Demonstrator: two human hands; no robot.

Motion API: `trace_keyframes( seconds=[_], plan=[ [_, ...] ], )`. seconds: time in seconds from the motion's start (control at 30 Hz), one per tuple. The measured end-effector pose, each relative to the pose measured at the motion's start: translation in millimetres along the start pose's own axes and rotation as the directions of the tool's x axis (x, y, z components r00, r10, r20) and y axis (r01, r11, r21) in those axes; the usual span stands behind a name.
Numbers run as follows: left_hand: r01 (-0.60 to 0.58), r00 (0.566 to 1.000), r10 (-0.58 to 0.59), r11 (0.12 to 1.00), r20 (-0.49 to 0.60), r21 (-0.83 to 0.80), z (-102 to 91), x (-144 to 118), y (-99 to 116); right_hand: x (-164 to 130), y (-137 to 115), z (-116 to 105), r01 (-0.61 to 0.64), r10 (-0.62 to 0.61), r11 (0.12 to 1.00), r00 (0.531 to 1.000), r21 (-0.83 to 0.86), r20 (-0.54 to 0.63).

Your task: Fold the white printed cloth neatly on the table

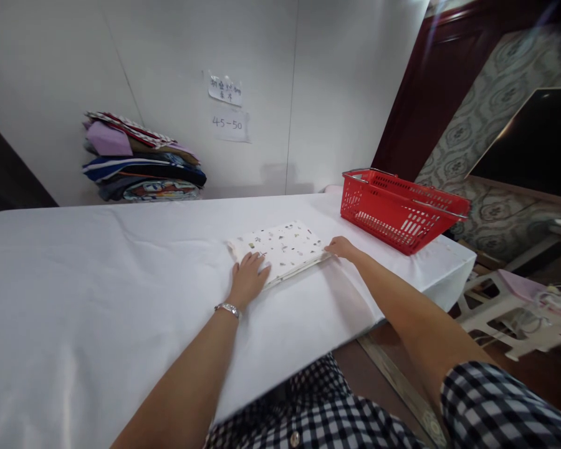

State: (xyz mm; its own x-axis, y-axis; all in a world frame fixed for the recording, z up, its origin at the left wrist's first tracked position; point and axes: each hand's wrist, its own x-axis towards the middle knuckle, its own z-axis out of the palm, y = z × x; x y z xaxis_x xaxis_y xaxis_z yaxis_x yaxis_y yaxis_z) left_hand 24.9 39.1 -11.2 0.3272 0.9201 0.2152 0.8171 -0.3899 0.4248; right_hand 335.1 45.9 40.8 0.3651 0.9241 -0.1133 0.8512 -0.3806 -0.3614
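A folded white cloth [285,244] with small scattered prints lies flat on the white-covered table, its layered edge toward me. Whether it is a garment or plain fabric, I cannot tell. My left hand [250,277] rests on its near left corner, fingers spread over the top. At the right end, my right hand [340,247] is closed on the cloth's corner, thumb and fingers pinched together there. A silver watch or bracelet [229,308] is on my left wrist.
At the back left, a tall pile of folded clothes [144,165] stands against the wall. A red plastic basket [397,209] sits at the table's right end. Paper signs [229,125] hang on the wall. Beyond the right edge is a stool [523,305] with cables on it.
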Motion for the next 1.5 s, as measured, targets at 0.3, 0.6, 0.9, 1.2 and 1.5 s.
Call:
trace_keyframes(
  seconds=[0.3,0.6,0.9,1.2,1.5],
  plan=[
    [-0.001,1.0,0.001,1.0,-0.004,0.008,0.9,0,0,1,-8,-5,-0.057,0.059,0.998,0.992,-0.022,0.113],
    [0.009,1.0,-0.008,1.0,0.001,-0.012,0.0,0,1,2,-9,-7,-0.091,0.086,0.996,0.973,0.013,0.216],
    [-0.003,1.0,0.003,1.0,-0.007,-0.02,3.2,2,-2,6,-13,-8,-0.096,0.098,0.995,0.97,-0.017,0.223],
    [-0.006,1.0,0.006,1.0,-0.017,-0.023,3.2,2,-2,19,-10,-6,-0.046,0.07,0.991,0.979,-0.125,0.192],
    [-0.012,1.0,0.011,0.999,-0.028,-0.031,3.2,1,-2,19,-12,-3,-0.062,0.087,0.992,0.968,-0.114,0.233]
  ],
)
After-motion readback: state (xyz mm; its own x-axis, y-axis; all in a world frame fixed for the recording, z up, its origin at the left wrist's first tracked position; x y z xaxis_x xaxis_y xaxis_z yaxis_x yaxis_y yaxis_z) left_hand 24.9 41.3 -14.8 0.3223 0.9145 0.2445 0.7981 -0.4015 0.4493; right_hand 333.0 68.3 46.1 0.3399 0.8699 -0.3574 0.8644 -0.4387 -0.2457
